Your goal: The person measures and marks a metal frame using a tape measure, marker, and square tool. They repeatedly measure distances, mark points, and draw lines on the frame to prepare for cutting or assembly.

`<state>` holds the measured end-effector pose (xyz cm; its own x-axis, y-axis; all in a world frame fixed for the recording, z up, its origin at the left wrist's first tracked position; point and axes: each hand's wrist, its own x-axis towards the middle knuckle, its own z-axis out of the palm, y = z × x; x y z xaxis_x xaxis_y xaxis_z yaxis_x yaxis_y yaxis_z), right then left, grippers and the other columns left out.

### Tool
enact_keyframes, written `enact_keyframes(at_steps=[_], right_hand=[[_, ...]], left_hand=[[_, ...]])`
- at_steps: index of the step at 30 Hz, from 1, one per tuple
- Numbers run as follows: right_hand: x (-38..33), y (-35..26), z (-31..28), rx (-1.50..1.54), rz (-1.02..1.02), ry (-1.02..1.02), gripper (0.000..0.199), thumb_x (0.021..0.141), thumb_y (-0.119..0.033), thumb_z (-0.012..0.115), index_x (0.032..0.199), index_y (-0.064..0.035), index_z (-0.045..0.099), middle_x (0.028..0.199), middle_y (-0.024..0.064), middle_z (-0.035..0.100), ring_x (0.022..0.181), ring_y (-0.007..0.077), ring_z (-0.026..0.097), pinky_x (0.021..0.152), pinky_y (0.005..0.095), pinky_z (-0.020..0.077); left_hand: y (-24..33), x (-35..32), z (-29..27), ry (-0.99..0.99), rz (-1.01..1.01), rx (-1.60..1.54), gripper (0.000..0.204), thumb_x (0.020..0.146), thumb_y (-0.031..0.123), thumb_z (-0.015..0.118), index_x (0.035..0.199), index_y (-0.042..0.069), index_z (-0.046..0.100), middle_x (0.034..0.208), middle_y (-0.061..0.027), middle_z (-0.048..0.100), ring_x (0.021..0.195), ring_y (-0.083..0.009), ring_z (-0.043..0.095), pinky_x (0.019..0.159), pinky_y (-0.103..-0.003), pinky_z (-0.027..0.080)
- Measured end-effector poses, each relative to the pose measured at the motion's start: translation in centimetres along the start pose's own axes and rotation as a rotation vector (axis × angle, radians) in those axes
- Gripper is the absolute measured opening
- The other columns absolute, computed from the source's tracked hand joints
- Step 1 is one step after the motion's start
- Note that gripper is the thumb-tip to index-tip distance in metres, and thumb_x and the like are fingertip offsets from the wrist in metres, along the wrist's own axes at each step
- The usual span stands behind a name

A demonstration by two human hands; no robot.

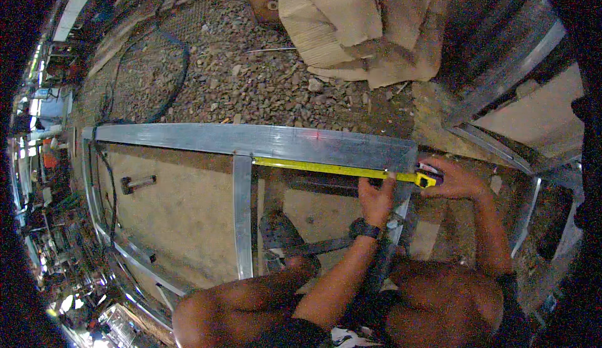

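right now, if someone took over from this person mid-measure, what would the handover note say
Left hand: fingers pressing the yellow tape blade against the metal frame, near its right end.
Right hand: gripping the tape measure case past the frame's right corner.
Blade runs left along the long rail's lower edge; its tip sits at the upright cross bar.
Done: tape stretched and held flat.
Left: no marking tool in view, no mark visible on the rail.

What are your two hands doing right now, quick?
Left hand: fingers pressing the yellow tape measure blade against the metal frame.
Right hand: closed around the tape measure case.
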<state>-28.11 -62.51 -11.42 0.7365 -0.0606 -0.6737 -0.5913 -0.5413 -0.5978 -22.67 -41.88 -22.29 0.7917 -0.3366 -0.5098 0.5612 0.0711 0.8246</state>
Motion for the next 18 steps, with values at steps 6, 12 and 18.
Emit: enact_keyframes(at_steps=[6,12,18], right_hand=[[-0.2,-0.3,0.2,0.116,0.002,0.056,0.077,0.07,-0.035,0.087,0.132,-0.006,0.052,0.131,0.0133,0.058,0.124,0.0282,0.053,0.107,0.0392,0.0414],[0.2,0.4,0.4,0.005,0.012,0.065,0.08,0.068,-0.035,0.089,0.133,-0.0068,0.052,0.128,0.0123,0.059,0.122,0.0274,0.054,0.106,0.0396,0.0427],[-0.4,0.0,0.6,0.005,0.09,0.09,0.082,0.066,-0.035,0.09,0.134,-0.0074,0.053,0.131,0.013,0.058,0.124,0.0272,0.055,0.105,0.0404,0.044]], left_hand=[[1.3,-0.3,0.7,0.04,-0.011,0.055,0.044,0.085,0.015,0.077,0.119,-0.002,0.055,0.116,-0.0117,0.062,0.104,-0.023,0.058,0.096,-0.036,0.045],[4.0,-0.5,0.9,0.04,0.035,0.27,0.047,0.085,0.016,0.078,0.12,-0.003,0.054,0.115,-0.0108,0.063,0.106,-0.023,0.057,0.096,-0.036,0.045],[0.2,-0.2,0.4,0.035,0.01,0.024,0.049,0.085,0.015,0.079,0.123,0.0,0.053,0.115,-0.0102,0.063,0.105,-0.0221,0.058,0.095,-0.036,0.047]])
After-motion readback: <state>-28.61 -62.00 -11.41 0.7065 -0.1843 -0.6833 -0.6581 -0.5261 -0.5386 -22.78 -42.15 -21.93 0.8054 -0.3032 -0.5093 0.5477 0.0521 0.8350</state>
